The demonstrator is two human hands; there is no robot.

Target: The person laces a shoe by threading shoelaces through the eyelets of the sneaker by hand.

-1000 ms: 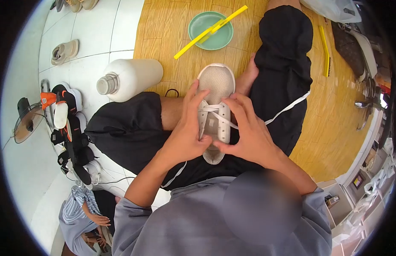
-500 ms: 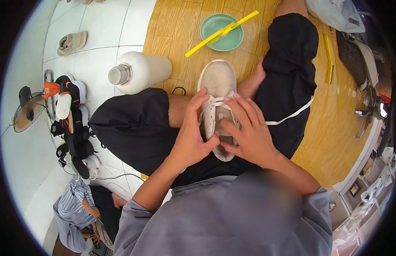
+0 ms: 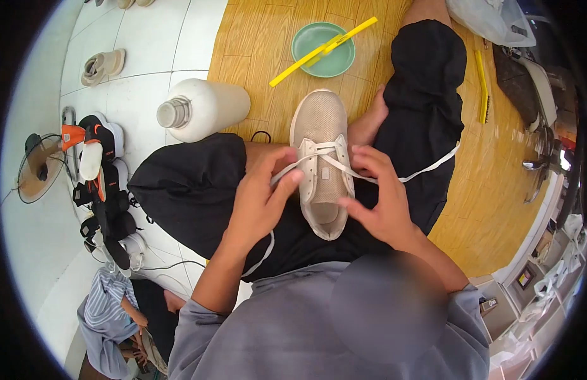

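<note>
A beige shoe point(image 3: 326, 171) lies in the middle, toe away from me, with a white lace point(image 3: 363, 177) threaded through its front eyelets. Its two loose ends trail out over my black trousers, one to each side. My left hand point(image 3: 265, 190) is at the shoe's left edge, thumb and fingers apart, with the lace passing between them; a firm grip on it does not show. At the right edge is my right hand point(image 3: 380, 195), its fingers curved and spread apart, the thumb near the shoe's opening and the fingers by the lace.
A white bottle point(image 3: 205, 109) lies beyond my left knee. A yellow brush point(image 3: 323, 52) rests across a green bowl point(image 3: 331, 63); another yellow brush point(image 3: 482, 85) is at right. Shoes point(image 3: 103, 66) and a fan point(image 3: 39, 168) stand left. Another person point(image 3: 119, 316) sits lower left.
Both hands have moved outward from the shoe, uncovering its tongue and opening. The left part of the lace now stretches toward my left hand. The right fingers have left the eyelets.
</note>
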